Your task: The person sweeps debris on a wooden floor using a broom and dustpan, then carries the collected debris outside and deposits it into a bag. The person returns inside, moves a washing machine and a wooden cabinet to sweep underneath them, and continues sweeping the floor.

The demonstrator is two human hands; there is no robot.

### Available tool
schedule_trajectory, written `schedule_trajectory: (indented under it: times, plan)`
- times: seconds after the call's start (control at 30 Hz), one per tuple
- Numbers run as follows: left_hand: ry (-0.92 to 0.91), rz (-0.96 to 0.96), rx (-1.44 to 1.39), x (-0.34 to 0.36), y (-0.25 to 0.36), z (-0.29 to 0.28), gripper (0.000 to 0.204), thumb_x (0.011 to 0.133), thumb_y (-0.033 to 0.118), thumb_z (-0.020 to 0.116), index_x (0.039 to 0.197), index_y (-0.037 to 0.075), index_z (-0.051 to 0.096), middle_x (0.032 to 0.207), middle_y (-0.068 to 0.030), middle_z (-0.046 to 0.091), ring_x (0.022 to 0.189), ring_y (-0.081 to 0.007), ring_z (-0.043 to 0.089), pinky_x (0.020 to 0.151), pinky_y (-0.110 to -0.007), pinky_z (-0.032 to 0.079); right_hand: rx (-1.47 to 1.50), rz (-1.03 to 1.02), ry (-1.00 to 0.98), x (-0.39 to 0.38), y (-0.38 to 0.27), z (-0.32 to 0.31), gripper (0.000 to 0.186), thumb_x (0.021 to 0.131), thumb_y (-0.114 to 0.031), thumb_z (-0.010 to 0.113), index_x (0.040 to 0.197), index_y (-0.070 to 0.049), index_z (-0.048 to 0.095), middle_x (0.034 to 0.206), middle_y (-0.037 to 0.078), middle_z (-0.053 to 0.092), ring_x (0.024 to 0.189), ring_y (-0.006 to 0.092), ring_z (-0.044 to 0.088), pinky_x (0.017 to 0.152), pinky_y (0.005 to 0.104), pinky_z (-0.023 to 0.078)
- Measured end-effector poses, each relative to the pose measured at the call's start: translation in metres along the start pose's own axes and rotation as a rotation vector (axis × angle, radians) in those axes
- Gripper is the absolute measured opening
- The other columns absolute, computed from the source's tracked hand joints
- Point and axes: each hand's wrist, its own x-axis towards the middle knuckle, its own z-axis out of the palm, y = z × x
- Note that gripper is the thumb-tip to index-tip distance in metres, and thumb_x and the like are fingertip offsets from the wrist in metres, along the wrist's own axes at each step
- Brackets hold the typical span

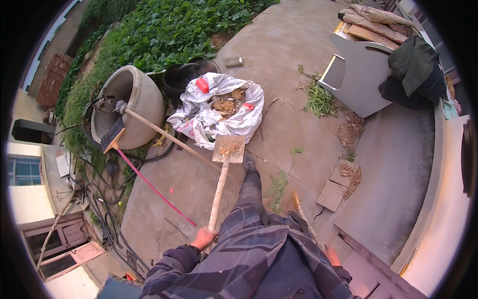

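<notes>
Head view: your left hand (204,238) is closed around the wooden handle of a shovel (219,192), whose square blade carries dry scraps (230,149) at the near rim of the open white sack (248,123). That sack sits on the concrete paving (284,124), towards its planted edge, with brown waste (225,105) inside. Your right hand (332,255), partly hidden by your sleeve, seems to grip a wooden stick (309,226). You have one shoe (249,162) just beside the blade. Left of the sack stands a concrete pot (151,109). You seem to be mid-way through handling a shovel load; the next move calls for a level blade and a steady grip. Whether the blade touches the sack, you cannot tell.
</notes>
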Motion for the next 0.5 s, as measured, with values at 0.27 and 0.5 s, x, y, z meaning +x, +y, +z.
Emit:
schedule_trajectory:
  times: [0.27,0.5]
  plan:
    - [0.091,0.112,0.191,0.084,0.105,-0.085,0.036,0.075,0.030,0.067,0.080,-0.006,0.067,0.072,-0.0251,0.066,0.073,-0.0371,0.069,0.069,-0.044,0.052,-0.134,-0.122,0.035,0.078,-0.175,-0.078,0.037,0.083,-0.019,0.064,0.113,0.003,0.061,0.074,0.025,0.063,0.067,0.0341,0.070,0.063,0.0431,0.053]
    - [-0.073,0.011,-0.012,0.113,0.199,-0.134,0.025,0.077,0.018,0.068,0.084,-0.006,0.064,0.064,-0.0155,0.066,0.059,-0.0224,0.068,0.060,-0.035,0.054,-0.040,-0.124,0.040,0.120,-0.311,-0.158,0.046,0.081,-0.009,0.068,0.126,-0.004,0.060,0.078,0.019,0.065,0.051,0.0246,0.062,0.057,0.0350,0.052]
